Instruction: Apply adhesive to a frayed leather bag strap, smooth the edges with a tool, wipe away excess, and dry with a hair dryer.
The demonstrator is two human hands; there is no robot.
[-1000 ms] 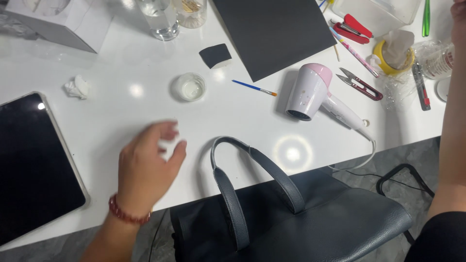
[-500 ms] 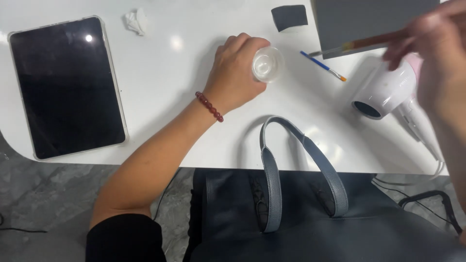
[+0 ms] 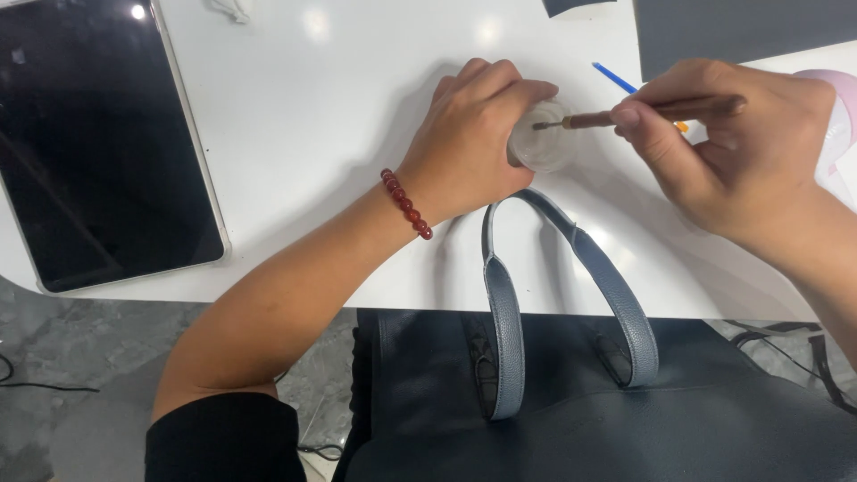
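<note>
My left hand (image 3: 473, 134), with a red bead bracelet at the wrist, grips a small round translucent jar (image 3: 546, 147) on the white table (image 3: 339, 134). My right hand (image 3: 732, 134) holds a brown-handled brush (image 3: 625, 114) nearly level, its tip over the jar's open top. Just below the jar lie the grey-blue handles (image 3: 571, 286) of a dark leather bag (image 3: 589, 411), which hangs over the table's front edge.
A black tablet (image 3: 98, 143) lies at the left of the table. A thin blue brush (image 3: 614, 78) rests behind my right hand, a dark grey board (image 3: 741, 31) at the top right, a pink hair dryer (image 3: 844, 116) at the right edge. Cables trail on the grey floor (image 3: 71, 384).
My left hand has closed on the jar and stayed on it. My right hand has brought the brush down from the upper right, so its tip now reaches the jar. The view has moved closer.
</note>
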